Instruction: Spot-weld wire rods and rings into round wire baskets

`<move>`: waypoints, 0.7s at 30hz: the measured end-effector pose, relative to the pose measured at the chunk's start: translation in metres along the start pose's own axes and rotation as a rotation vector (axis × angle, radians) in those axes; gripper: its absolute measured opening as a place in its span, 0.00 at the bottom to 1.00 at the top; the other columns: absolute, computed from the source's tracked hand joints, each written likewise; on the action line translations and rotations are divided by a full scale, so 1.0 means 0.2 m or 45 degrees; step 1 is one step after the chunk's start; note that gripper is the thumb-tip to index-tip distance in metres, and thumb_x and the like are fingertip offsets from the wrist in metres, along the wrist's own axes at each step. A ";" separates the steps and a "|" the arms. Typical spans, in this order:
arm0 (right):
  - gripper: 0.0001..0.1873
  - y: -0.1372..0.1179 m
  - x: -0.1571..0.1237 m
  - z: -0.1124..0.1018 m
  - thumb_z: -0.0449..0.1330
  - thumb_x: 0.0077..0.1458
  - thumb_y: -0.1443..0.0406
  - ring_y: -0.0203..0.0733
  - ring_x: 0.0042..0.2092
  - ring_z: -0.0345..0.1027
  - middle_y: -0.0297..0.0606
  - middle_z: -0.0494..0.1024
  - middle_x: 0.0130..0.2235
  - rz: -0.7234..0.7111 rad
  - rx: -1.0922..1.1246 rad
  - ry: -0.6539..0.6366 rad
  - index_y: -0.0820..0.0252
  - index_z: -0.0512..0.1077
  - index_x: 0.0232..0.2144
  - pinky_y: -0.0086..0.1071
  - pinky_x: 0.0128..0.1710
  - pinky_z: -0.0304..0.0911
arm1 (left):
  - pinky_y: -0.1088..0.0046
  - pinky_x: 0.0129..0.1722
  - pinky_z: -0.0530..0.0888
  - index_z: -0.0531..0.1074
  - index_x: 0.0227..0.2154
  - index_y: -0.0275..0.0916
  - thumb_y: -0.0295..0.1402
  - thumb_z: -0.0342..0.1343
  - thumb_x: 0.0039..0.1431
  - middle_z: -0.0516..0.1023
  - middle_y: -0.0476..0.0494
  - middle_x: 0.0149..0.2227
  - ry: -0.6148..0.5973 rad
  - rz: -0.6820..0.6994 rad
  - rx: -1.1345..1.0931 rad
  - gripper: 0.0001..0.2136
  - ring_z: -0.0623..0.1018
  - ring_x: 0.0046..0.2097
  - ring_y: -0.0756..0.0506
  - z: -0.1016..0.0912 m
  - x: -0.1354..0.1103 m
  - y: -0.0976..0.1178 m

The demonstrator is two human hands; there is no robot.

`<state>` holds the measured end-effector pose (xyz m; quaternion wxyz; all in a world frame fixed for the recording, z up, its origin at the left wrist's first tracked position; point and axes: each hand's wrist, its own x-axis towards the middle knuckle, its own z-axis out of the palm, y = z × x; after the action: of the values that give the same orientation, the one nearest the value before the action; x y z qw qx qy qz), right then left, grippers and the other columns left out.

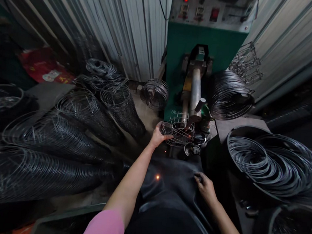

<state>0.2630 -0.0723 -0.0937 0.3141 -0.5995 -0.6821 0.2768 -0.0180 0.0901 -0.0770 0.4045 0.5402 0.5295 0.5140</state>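
Observation:
My left hand (159, 135) is closed on the left rim of a round wire basket (180, 127), its thumb laid across the wires. The basket sits at the lower end of a spot welder (197, 86), around and below its metal arms. A small glowing spark shows among the basket's wires, and another spark hangs over the black apron (173, 168). My right hand (204, 186) is over the apron on my right side, away from the basket, with its fingers curled together. What those fingers hold, if anything, is too dark to make out. A small metal cup (192, 149) is just below the basket.
Tall stacks of wire baskets (48, 170) lean on the left. A bundle of wire rings (154, 93) hangs left of the welder, a larger coil (231, 95) right of it. A black tub (231, 145) of wire rings stands at right, above a bucket (271, 228) of short wires.

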 end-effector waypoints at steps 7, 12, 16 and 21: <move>0.12 -0.57 0.32 -0.17 0.56 0.48 0.64 0.41 0.36 0.72 0.36 0.78 0.34 -0.187 -0.193 -0.294 0.56 0.71 0.37 0.29 0.33 0.64 | 0.58 0.53 0.63 0.56 0.54 0.39 0.37 0.70 0.27 0.63 0.38 0.51 -0.098 0.334 0.444 0.46 0.65 0.53 0.37 -0.05 -0.23 0.19; 0.08 -0.72 0.47 -0.12 0.59 0.40 0.69 0.38 0.28 0.68 0.34 0.76 0.25 -0.098 -0.451 -0.353 0.59 0.70 0.28 0.25 0.25 0.56 | 0.55 0.55 0.55 0.56 0.54 0.41 0.38 0.68 0.29 0.62 0.38 0.53 -0.208 0.374 0.977 0.45 0.61 0.54 0.35 0.01 -0.36 0.41; 0.09 -0.64 0.45 -0.02 0.56 0.43 0.71 0.39 0.29 0.69 0.34 0.76 0.27 -0.148 -0.340 -0.040 0.57 0.70 0.30 0.27 0.27 0.59 | 0.56 0.55 0.53 0.54 0.55 0.42 0.37 0.66 0.32 0.61 0.38 0.55 -0.283 0.363 1.084 0.43 0.60 0.55 0.36 0.06 -0.37 0.50; 0.13 -0.55 0.40 0.00 0.52 0.50 0.71 0.41 0.39 0.71 0.38 0.78 0.36 -0.361 -0.149 -0.034 0.57 0.73 0.35 0.33 0.39 0.65 | 0.58 0.54 0.55 0.55 0.54 0.42 0.36 0.65 0.32 0.61 0.39 0.54 -0.323 0.322 1.031 0.42 0.60 0.56 0.36 0.08 -0.34 0.52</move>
<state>0.1847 -0.0072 -0.0031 0.3054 -0.5107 -0.7790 0.1975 0.0191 0.0138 0.0138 0.1559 0.7744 0.5642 0.2402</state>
